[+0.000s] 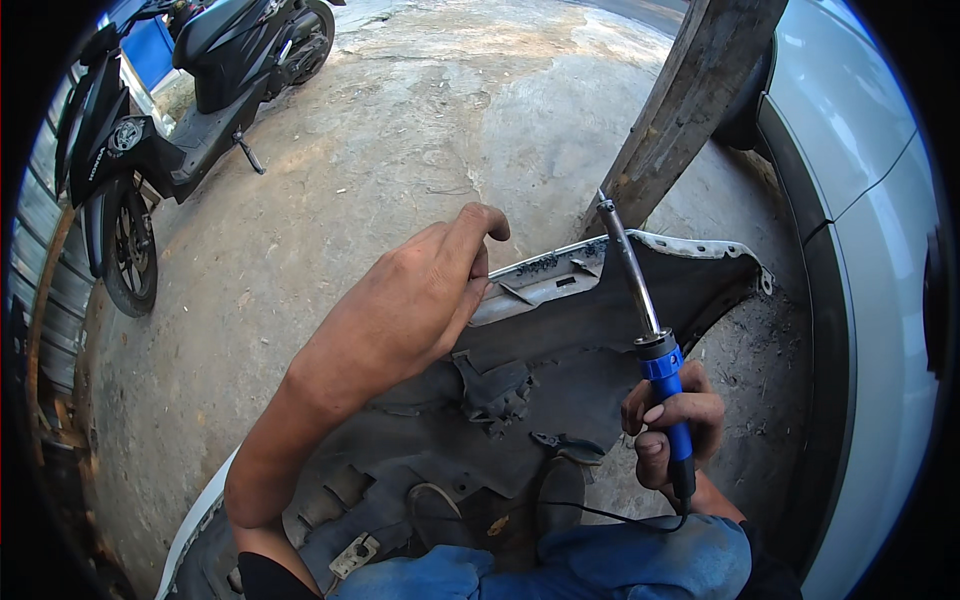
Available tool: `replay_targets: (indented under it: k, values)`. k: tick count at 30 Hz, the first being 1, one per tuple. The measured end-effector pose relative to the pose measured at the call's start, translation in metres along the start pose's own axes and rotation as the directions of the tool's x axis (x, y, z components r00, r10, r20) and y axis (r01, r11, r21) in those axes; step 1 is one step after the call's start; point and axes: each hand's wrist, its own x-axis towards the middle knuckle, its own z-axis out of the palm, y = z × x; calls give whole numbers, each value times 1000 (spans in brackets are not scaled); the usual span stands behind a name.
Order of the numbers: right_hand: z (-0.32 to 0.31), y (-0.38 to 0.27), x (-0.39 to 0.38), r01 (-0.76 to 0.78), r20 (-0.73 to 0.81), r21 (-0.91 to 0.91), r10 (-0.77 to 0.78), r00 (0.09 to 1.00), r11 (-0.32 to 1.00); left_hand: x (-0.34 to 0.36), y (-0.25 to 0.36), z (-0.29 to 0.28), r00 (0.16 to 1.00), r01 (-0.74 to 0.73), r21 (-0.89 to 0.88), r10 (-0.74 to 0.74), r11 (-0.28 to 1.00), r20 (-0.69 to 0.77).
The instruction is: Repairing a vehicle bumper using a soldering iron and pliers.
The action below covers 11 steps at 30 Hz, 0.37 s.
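My left hand (432,285) grips the upper rim of a grey plastic car bumper (560,340) that lies inner side up across my knees. My right hand (672,430) is closed around the blue handle of a soldering iron (650,330). The iron's long metal shaft points up and away, and its tip sits near the bumper's top edge beside a wooden plank. A black cord runs from the handle down across my lap. The bumper's inner face shows ribs, brackets and broken tabs.
A weathered wooden plank (690,100) leans at upper right. A white car body with a dark wheel arch (860,250) curves along the right. A black scooter (170,110) is parked at upper left on the dusty concrete ground (400,140). My blue jeans (600,565) fill the bottom edge.
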Motion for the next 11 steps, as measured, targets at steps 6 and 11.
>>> replay_targets:
  k: [6, 11]
  values:
    - [2, 1, -2, -12, -9, 8, 12, 1000, 1000, 3, -2, -1, 999, 20, 5, -20, 1000, 31]
    - [0, 0, -1, -13, 2, 7, 13, 1000, 1000, -1, -5, 2, 1000, -7, 6, 7, 1000, -9]
